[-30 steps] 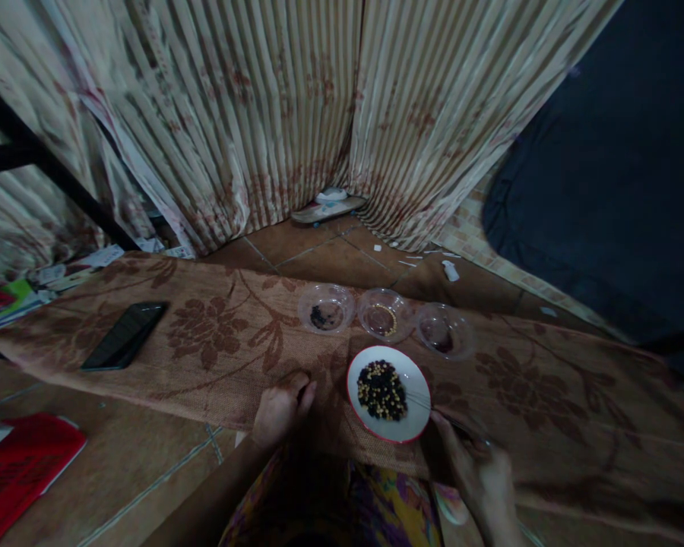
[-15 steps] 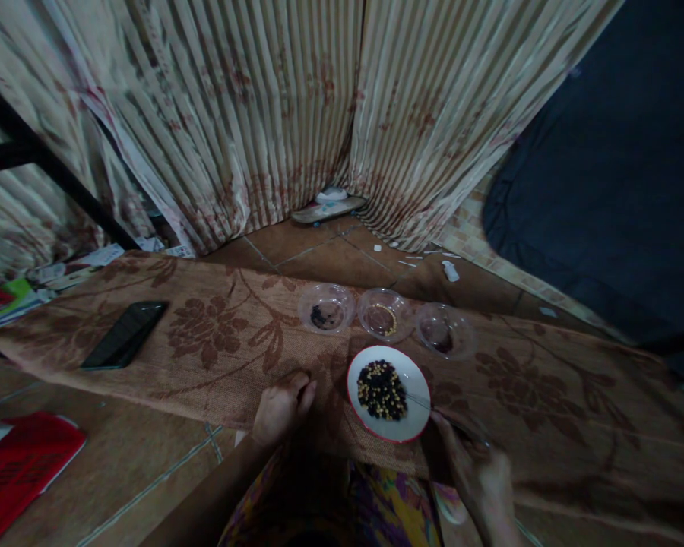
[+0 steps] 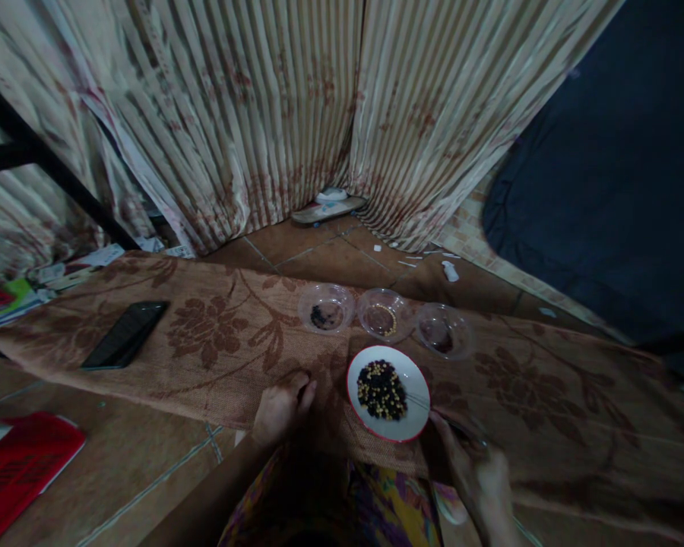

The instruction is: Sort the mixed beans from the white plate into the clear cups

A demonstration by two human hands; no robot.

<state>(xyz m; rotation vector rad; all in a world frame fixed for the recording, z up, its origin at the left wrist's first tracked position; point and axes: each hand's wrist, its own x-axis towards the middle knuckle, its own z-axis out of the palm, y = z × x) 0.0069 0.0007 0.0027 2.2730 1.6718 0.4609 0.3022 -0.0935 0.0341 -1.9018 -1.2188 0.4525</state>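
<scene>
A white plate (image 3: 415,422) with a red rim holds a pile of mixed dark and yellow beans (image 3: 381,390). My right hand (image 3: 479,463) is closed around slim metal tweezers (image 3: 417,399), whose thin tips reach over the rim to the right side of the pile. My left hand (image 3: 282,406) rests curled on the cloth left of the plate, with nothing visible in it. Behind the plate stand three clear plastic bowls: a left bowl (image 3: 342,308) with some black beans, a middle bowl (image 3: 370,304) with a few yellow ones, and a right bowl (image 3: 459,334) with dark red ones.
A brown flowered cloth (image 3: 205,380) covers the long narrow table. A black phone (image 3: 125,334) lies at its left. Beyond are striped curtains (image 3: 296,114), a skateboard (image 3: 327,209) on the tiled floor, and white scraps (image 3: 450,271). A red bag (image 3: 28,471) sits at lower left.
My right hand and the tweezers have shifted very slightly at the plate's right rim. My left hand, the plate and the bowls stay where they were.
</scene>
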